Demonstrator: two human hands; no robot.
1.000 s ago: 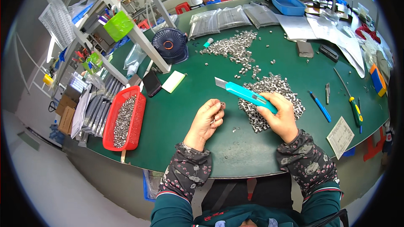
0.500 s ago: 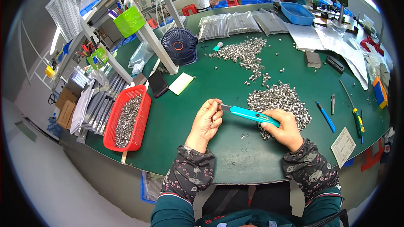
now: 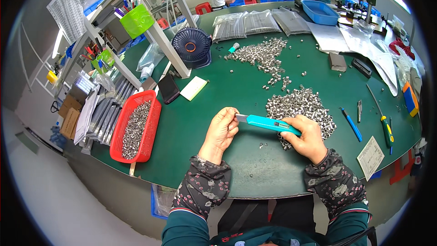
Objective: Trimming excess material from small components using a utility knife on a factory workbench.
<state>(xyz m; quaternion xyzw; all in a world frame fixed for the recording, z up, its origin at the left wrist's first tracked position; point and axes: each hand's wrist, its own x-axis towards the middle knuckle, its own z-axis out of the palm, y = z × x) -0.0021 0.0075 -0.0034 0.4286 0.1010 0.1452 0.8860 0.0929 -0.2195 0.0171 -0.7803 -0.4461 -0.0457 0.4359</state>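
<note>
Hands over green counter (image 3: 191, 123) | our right hand (image 3: 309, 137) grips turquoise plastic utility knife (image 3: 268, 123), blade aimed left | our left hand (image 3: 222, 130) pinches a small part at its tip, too small to tell | heap of small metal sleeves (image 3: 298, 107) just beyond right hand, within reach | red plastic basket (image 3: 135, 126) of sleeves left of left hand.
</note>
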